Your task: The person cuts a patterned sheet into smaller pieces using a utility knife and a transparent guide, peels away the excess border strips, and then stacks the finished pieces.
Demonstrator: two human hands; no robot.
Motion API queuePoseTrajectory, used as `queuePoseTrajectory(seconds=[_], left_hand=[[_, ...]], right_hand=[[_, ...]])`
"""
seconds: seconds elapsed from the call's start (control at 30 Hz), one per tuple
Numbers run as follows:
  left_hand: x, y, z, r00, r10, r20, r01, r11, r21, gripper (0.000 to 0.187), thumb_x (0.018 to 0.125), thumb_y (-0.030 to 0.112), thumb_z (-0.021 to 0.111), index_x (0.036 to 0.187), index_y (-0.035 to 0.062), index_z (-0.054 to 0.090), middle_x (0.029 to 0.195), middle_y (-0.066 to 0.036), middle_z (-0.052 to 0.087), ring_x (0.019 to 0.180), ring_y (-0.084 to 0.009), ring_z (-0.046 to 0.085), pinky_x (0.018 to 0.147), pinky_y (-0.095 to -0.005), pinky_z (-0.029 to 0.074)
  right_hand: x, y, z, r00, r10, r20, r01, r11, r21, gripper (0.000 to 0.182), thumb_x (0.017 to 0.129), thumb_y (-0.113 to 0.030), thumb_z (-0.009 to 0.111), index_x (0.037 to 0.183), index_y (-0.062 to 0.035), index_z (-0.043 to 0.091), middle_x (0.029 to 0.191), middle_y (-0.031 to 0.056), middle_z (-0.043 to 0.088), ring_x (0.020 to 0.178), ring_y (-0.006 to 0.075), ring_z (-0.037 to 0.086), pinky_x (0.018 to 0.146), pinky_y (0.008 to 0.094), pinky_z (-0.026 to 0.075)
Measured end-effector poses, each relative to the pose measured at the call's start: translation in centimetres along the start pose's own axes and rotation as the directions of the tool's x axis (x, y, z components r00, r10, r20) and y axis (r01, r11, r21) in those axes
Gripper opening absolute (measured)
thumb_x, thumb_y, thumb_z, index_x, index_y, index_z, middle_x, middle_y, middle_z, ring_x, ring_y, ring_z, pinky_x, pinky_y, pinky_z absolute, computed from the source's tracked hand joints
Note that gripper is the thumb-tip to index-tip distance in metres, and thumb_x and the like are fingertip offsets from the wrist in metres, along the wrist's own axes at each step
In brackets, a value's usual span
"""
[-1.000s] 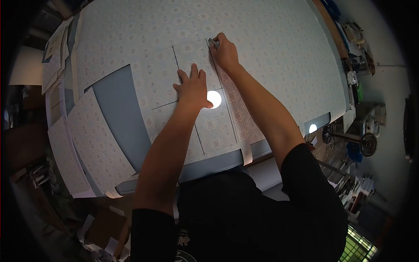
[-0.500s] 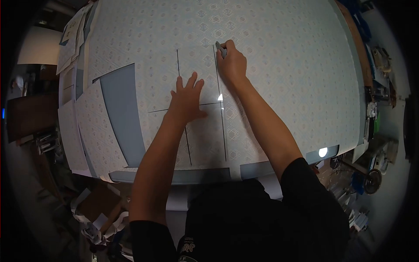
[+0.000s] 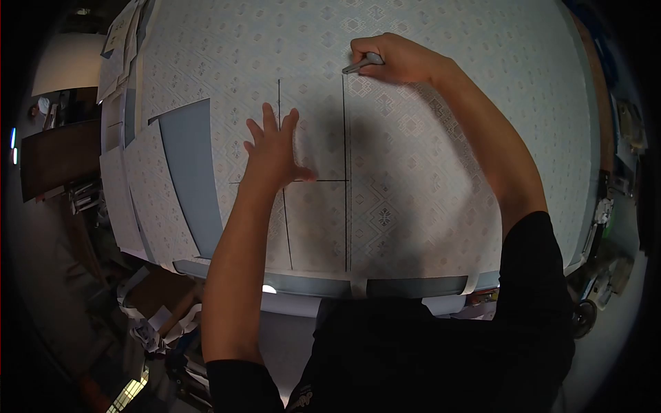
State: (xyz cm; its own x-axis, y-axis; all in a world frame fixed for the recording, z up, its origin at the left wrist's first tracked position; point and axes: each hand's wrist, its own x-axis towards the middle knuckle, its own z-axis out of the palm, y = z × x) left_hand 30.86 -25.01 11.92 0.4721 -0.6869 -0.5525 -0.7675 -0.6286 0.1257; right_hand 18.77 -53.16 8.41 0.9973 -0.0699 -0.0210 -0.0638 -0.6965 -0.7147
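Observation:
A clear, flat template (image 3: 315, 224) marked with black lines lies on a large pale patterned sheet (image 3: 441, 172). My left hand (image 3: 270, 153) rests on the template with its fingers spread, across the left upright line and the cross line. Closed around a grey utility knife (image 3: 363, 63), my right hand (image 3: 401, 58) is at the template's far right corner. The knife's tip points left and down to the top end of the right black line. Whether the blade touches the sheet cannot be made out.
Cut-out gaps in the sheet show a blue-grey surface (image 3: 189, 165) at the left and along the near edge. Papers (image 3: 118, 89) lie stacked at the far left. A cardboard box (image 3: 162, 292) with paper scraps stands below the table's left front corner.
My right hand has turned and swung its wrist out to the right and away from me, still holding the knife near the far corner. My left hand has shifted slightly left on the template.

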Motion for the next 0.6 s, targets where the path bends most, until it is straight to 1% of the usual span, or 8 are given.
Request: queuePoseTrajectory(seconds=[0.13, 0.2, 0.23, 0.27, 0.4, 0.47, 0.5, 0.6], left_hand=[[0.2, -0.7, 0.5, 1.0, 0.015, -0.021, -0.015, 1.0, -0.012, 0.129, 0.049, 0.028, 0.102, 0.157, 0.0206, 0.032, 0.167, -0.027, 0.009, 0.146, -0.0637, 0.013, 0.108, -0.0729, 0.038], [0.3, -0.5, 0.5, 0.999, 0.037, -0.035, -0.037, 0.999, -0.013, 0.128, 0.049, 0.027, 0.101, 0.157, 0.0213, 0.032, 0.167, -0.027, 0.01, 0.146, -0.0638, 0.012, 0.106, -0.0733, 0.04], [0.2, -0.9, 0.8, 1.0, 0.005, -0.017, -0.005, 1.0, -0.004, 0.128, 0.049, 0.027, 0.101, 0.157, 0.0213, 0.032, 0.167, -0.027, 0.01, 0.146, -0.0638, 0.012, 0.106, -0.0733, 0.04], [0.3, -0.8, 0.8, 0.999, 0.031, -0.033, -0.031, 1.0, -0.001, 0.128, 0.048, 0.027, 0.101, 0.157, 0.0216, 0.033, 0.167, -0.027, 0.01, 0.146, -0.064, 0.013, 0.106, -0.073, 0.041], [0.2, -0.8, 0.5, 0.997, 0.058, -0.056, -0.059, 0.998, -0.01, 0.128, 0.047, 0.027, 0.101, 0.156, 0.0223, 0.034, 0.166, -0.027, 0.012, 0.145, -0.0648, 0.013, 0.105, -0.0721, 0.043], [0.2, -0.7, 0.2, 0.998, 0.033, -0.046, -0.034, 0.999, -0.018, 0.128, 0.047, 0.028, 0.101, 0.156, 0.0222, 0.035, 0.167, -0.026, 0.012, 0.147, -0.0621, 0.011, 0.108, -0.0715, 0.04], [0.2, -0.6, 0.2, 0.999, 0.026, -0.028, -0.027, 0.999, -0.033, 0.128, 0.046, 0.029, 0.101, 0.156, 0.0221, 0.035, 0.167, -0.025, 0.012, 0.149, -0.0593, 0.008, 0.111, -0.0708, 0.038], [0.3, -0.9, 0.4, 0.999, 0.031, -0.025, -0.032, 0.999, -0.033, 0.128, 0.047, 0.029, 0.1, 0.157, 0.0212, 0.035, 0.168, -0.024, 0.011, 0.15, -0.0586, 0.008, 0.111, -0.0707, 0.037]], right_hand=[[2.5, 0.1, 0.6, 0.997, -0.026, 0.072, 0.026, 1.0, -0.004, 0.012, 0.093, -0.012, 0.073, 0.096, -0.0074, 0.061, 0.085, 0.0054, 0.068, 0.075, 0.0205, 0.062, 0.072, 0.0374, 0.048], [5.0, -0.3, 2.3, 0.986, -0.165, -0.022, 0.165, 0.986, -0.002, 0.014, 0.093, -0.011, 0.073, 0.098, -0.0078, 0.06, 0.087, 0.0065, 0.069, 0.076, 0.0234, 0.064, 0.071, 0.0393, 0.048], [7.7, -1.0, 4.0, 0.983, -0.184, 0.017, 0.184, 0.982, -0.04, 0.016, 0.092, -0.012, 0.073, 0.101, -0.0089, 0.06, 0.092, 0.0088, 0.07, 0.083, 0.0257, 0.066, 0.073, 0.041, 0.048], [10.4, -2.6, 4.7, 0.979, -0.197, 0.05, 0.201, 0.974, -0.101, 0.02, 0.091, -0.014, 0.074, 0.105, -0.0099, 0.06, 0.097, 0.0111, 0.071, 0.09, 0.0279, 0.068, 0.076, 0.0427, 0.049], [16.8, -5.1, 8.1, 0.973, -0.23, 0.027, 0.231, 0.97, -0.071, 0.024, 0.091, -0.014, 0.074, 0.11, -0.0106, 0.06, 0.102, 0.0134, 0.071, 0.093, 0.0294, 0.068, 0.078, 0.0443, 0.05], [18.7, -5.7, 9.4, 0.958, -0.282, -0.048, 0.279, 0.958, -0.061, 0.022, 0.093, -0.016, 0.073, 0.107, -0.0111, 0.058, 0.097, 0.013, 0.071, 0.087, 0.0324, 0.067, 0.074, 0.0438, 0.049], [19.5, -5.7, 10.1, 0.954, -0.297, -0.046, 0.294, 0.954, -0.057, 0.022, 0.093, -0.016, 0.073, 0.107, -0.0111, 0.058, 0.097, 0.013, 0.071, 0.087, 0.0324, 0.067, 0.074, 0.0438, 0.049], [21.2, -5.5, 11.9, 0.949, -0.305, -0.077, 0.298, 0.95, -0.088, 0.022, 0.094, -0.018, 0.073, 0.109, -0.0116, 0.058, 0.101, 0.0124, 0.072, 0.091, 0.033, 0.068, 0.076, 0.0435, 0.049]])
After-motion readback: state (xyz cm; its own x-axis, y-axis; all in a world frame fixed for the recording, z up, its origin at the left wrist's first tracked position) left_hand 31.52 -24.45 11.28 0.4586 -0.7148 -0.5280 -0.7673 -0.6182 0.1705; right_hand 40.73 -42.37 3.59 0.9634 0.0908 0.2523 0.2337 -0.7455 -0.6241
